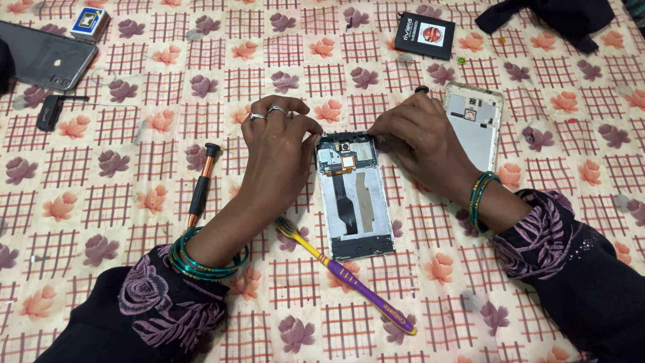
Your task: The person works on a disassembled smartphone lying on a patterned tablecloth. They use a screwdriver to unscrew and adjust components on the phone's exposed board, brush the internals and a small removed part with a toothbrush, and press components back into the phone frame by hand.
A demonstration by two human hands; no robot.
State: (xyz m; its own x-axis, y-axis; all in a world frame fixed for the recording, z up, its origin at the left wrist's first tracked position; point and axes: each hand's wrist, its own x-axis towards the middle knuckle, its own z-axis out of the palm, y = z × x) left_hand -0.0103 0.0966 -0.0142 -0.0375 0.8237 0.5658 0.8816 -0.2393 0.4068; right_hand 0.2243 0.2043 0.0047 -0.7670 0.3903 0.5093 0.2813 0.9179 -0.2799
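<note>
The opened phone (354, 195) lies face down at the middle of the flowered cloth (134, 202), its back off and its board and flex cable bare, and both my hands meet at its 12 o'clock end. My left hand (281, 151) comes in from 9 o'clock with its fingertips drawn together against the top left corner of the frame; my right hand (420, 138) comes from 3 o'clock with its fingers pressed flat and close on the top right corner. Whether anything small is pinched between either set of fingertips I cannot tell. I judge the work here to be at the upper board near the camera, so I would keep the frame pinned flat with 1 hand, move with light, even pressure, and stay off the flex cable running toward 6 o'clock. The removed back cover (475, 124) lies just beside my right hand at 3 o'clock. The screwdriver (201, 185) rests at 9 o'clock of my left wrist, the toothbrush (346, 275) slants away at 6 o'clock, and a black battery pack (424, 35) sits well apart at 1 o'clock.
</note>
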